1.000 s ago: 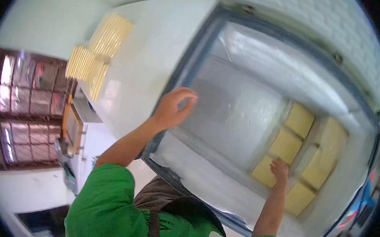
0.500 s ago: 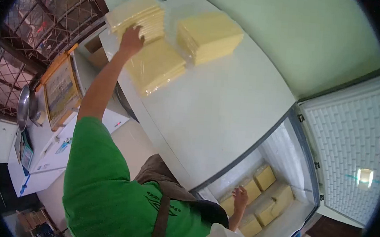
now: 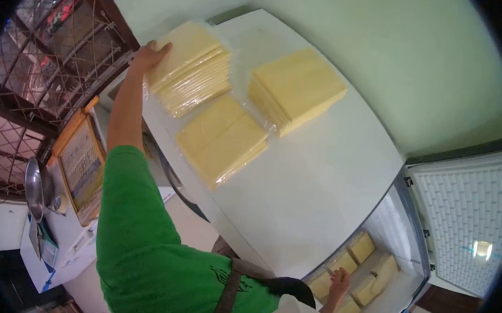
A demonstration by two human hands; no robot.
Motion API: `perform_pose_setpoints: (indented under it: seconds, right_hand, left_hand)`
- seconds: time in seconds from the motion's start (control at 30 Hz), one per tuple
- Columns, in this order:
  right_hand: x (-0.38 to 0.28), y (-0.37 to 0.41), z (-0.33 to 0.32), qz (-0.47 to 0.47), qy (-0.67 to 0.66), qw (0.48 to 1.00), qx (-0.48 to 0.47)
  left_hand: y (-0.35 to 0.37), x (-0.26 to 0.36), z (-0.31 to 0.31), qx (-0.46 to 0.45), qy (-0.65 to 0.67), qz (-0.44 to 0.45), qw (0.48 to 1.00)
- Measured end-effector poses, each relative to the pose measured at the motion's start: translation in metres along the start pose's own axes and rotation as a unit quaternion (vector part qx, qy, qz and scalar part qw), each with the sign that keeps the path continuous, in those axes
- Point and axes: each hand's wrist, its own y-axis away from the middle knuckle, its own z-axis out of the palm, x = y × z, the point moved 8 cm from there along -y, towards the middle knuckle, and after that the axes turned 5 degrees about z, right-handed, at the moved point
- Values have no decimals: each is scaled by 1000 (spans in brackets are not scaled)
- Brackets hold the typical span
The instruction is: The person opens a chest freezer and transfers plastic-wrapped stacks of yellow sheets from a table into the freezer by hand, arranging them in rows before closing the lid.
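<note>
Your left hand (image 3: 148, 56) has moved from the near side of the tall stack (image 3: 193, 65), where it was half a second ago, to the stack's left corner. The low stack (image 3: 223, 140) and the right-hand stack (image 3: 299, 93) sit lower in your view now, as your view has shifted. Your right hand (image 3: 340, 281) is still over the open chest (image 3: 389, 297).

The three stacks of yellow sheets in clear plastic are on the white top (image 3: 313, 181). The tall one is by its left edge, toward the far end; the low one is just nearer you, and the right-hand one is by the far right edge. Beyond that edge is a pale green wall (image 3: 374, 54). The chest, with yellow packs (image 3: 363, 247) inside, is at the top's lower right end, its white lid (image 3: 465, 215) raised. At your left are a barred window (image 3: 42, 60), a framed picture (image 3: 80, 165) and a metal bowl (image 3: 34, 188).

Your left hand is at the tall stack, a finger reaching over the corner of the upper packs; you cannot tell whether it grips them. The low stack is near that hand, the right-hand stack well apart. Your right hand is half open above the yellow packs, fingers loosely bent; contact is unclear.
</note>
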Motion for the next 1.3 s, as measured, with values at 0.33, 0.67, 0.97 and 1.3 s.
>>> perform_pose_setpoints:
  seconds: [0.33, 0.67, 0.97, 1.3]
  right_hand:
    - [-167, -19, 131, -156, 32, 985, -60]
    - [-431, 91, 475, -233, -74, 797, -552]
    - [-513, 100, 578, 14, -320, 770, -552]
    - [-370, 99, 434, -32, -302, 817, -490]
  left_hand:
    - [-13, 69, 2, -264, 20, 37, 964]
    - [-33, 40, 45, -376, 268, -100, 881]
    - [25, 65, 43, -396, 306, -15, 865]
    - [244, 115, 60, -308, 369, -78, 873]
